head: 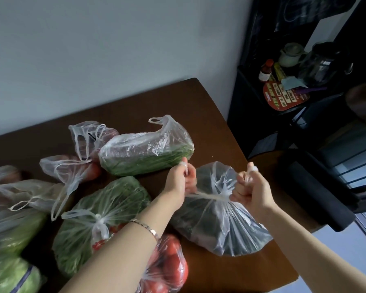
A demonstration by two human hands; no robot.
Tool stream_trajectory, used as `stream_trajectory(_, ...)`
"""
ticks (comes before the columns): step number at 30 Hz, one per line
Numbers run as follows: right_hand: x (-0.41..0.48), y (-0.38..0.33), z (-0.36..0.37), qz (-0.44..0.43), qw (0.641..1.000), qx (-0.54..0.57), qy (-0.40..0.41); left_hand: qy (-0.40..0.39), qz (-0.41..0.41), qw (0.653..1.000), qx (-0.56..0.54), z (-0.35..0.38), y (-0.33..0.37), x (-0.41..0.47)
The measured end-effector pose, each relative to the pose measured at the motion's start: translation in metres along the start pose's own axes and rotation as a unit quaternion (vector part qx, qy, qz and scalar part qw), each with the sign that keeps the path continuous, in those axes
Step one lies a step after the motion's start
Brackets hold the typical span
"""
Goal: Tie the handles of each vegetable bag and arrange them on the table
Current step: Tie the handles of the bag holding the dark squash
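Both hands, left hand (181, 179) and right hand (249, 187), clamp the taut handles (207, 196) of the dark bag (222, 229) near the right edge of the surface (209, 123); tugging harder could snap the thin plastic.

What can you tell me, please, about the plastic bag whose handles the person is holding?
The clear plastic bag is thin, crinkled and see-through, filled with dark green vegetables I cannot identify. It lies on the brown table near its right-hand edge. Its handles are stretched taut into a thin strand across the gathered neck; the left hand grips one end and the right hand the other, both thumbs raised. Whether a knot is finished is unclear.
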State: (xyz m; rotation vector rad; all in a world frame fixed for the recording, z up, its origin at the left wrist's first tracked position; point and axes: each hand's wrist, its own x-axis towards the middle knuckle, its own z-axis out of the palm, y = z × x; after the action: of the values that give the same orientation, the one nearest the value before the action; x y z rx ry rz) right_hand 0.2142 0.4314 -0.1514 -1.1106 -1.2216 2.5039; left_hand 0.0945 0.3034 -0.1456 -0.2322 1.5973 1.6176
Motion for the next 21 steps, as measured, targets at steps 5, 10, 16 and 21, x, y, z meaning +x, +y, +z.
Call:
stream_trajectory(5,0.001,0.020,-0.014,-0.148,0.929,-0.319,0.116,0.048,0.141,0.959,0.243,-0.012,-0.027,0.009)
stream_trajectory(10,0.000,0.066,-0.025,-0.267,0.726,-0.631,0.060,-0.006,0.316,0.801,0.508,-0.009,-0.060,0.007)
stream_trajectory(16,0.017,0.093,-0.037,-0.224,0.607,-0.758,0.079,0.089,0.257,0.642,0.717,-0.031,-0.086,0.024)
stream_trajectory(21,0.022,0.095,-0.035,-0.196,0.572,-0.793,0.074,0.061,0.224,0.626,0.744,-0.041,-0.096,0.027)
